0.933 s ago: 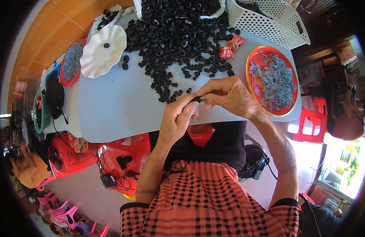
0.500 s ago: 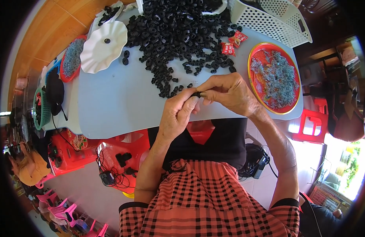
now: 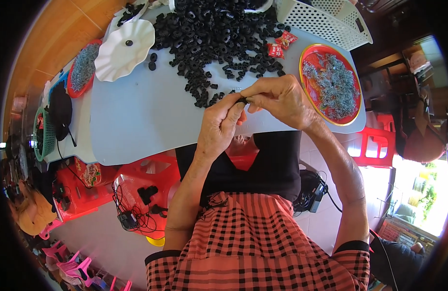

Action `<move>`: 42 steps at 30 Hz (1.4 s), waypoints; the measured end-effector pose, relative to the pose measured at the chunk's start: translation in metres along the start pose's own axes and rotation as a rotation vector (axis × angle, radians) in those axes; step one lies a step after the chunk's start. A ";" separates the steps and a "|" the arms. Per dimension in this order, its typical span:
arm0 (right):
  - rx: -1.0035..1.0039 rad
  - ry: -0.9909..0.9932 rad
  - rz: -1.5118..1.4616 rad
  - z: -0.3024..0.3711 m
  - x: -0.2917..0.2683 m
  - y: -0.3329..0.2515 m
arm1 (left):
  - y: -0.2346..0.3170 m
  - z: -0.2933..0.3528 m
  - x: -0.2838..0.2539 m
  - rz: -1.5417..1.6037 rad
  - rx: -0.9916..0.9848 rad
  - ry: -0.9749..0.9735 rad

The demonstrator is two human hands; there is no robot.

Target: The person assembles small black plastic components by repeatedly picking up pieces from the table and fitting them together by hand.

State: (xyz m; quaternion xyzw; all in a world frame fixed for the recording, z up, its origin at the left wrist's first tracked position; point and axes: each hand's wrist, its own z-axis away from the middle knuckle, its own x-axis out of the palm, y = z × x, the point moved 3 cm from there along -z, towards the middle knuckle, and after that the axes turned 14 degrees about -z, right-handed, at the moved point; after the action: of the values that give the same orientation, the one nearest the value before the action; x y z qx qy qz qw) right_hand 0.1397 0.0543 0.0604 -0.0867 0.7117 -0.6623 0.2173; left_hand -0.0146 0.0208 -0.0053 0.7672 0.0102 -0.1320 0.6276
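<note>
Thumb and forefinger of the left grip [image 3: 218, 120] pinch one small black part [image 3: 242, 100] near the middle of the frame, over the counter [image 3: 141, 116]; the right grip [image 3: 282, 99] closes on it from the other side, though the fingers hide whether something smaller sits there too; good handling probably means letting the left pinch be the steady side while the right makes short, straight movements, since so little a piece could skew or spring away under a sideways push; working a touch farther from the counter's near edge would be safer, as a dropped piece might roll off it; loose black parts [image 3: 209, 39] spread from the top centre of the frame down almost to the fingers, so knuckles should clear that fringe; right of centre lies a red tray [image 3: 311, 52] of tiny silvery pieces [image 3: 338, 87], close to the right grip and easily nudged by a careless wrist; upper left, a white scalloped dish [image 3: 119, 60] bears a single dark piece [image 3: 129, 42], well apart from both hands.
</note>
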 end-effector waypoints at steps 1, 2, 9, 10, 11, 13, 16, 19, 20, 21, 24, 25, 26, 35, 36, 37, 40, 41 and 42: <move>0.012 -0.015 0.028 0.001 -0.001 -0.001 | -0.001 0.000 0.000 0.013 0.000 -0.031; 0.010 -0.018 0.031 0.002 -0.001 -0.001 | -0.001 0.000 -0.001 0.014 0.002 -0.027; 0.035 0.019 -0.122 0.004 0.005 0.011 | -0.003 0.002 -0.003 -0.001 -0.004 -0.027; 0.016 0.036 -0.100 0.004 0.006 0.012 | -0.004 0.002 -0.003 0.010 -0.004 -0.021; 0.015 0.035 -0.102 0.005 0.008 0.012 | -0.003 0.001 -0.002 0.007 -0.004 -0.021; -0.094 0.119 -0.027 0.006 0.009 0.010 | -0.001 0.000 0.000 0.014 -0.027 0.013; -0.223 0.234 0.036 0.004 0.018 0.011 | 0.004 0.000 0.005 0.039 -0.029 0.169; -0.183 0.233 0.023 0.009 0.017 0.013 | 0.005 0.001 0.006 -0.033 -0.015 0.164; -0.117 0.209 -0.015 0.011 0.015 0.017 | 0.002 0.002 0.007 -0.063 -0.021 0.136; -0.124 0.216 -0.009 0.012 0.013 0.019 | 0.000 0.002 0.005 -0.026 0.014 0.108; -0.010 0.200 -0.114 0.012 0.014 0.021 | -0.002 0.001 0.003 -0.019 0.037 0.070; -0.011 0.202 -0.111 0.012 0.014 0.021 | -0.001 0.001 0.003 -0.017 0.040 0.068; -0.025 0.219 -0.073 0.013 0.015 0.020 | 0.000 0.000 0.004 -0.034 0.041 0.075; -0.127 0.333 -0.002 0.014 0.017 0.019 | 0.006 -0.002 0.013 -0.240 0.075 0.206; -0.155 0.309 0.015 0.013 0.015 0.016 | 0.007 -0.005 0.013 -0.373 0.128 0.223; -0.140 0.312 0.100 0.013 0.017 0.013 | 0.005 -0.003 0.012 -0.335 0.133 0.212; -0.065 0.171 0.057 0.009 0.009 0.010 | 0.002 -0.004 0.005 -0.084 0.036 0.050; -0.069 0.166 0.062 0.009 0.008 0.008 | 0.002 -0.004 0.004 -0.081 0.040 0.057; -0.079 0.157 0.052 0.010 0.008 0.006 | 0.000 -0.004 0.004 -0.040 0.033 0.036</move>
State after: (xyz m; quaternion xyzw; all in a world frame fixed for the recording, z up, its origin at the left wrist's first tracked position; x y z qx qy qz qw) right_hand 0.1377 0.0430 0.0525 -0.0245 0.7543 -0.6325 0.1742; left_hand -0.0100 0.0239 -0.0055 0.7792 0.0348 -0.1310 0.6120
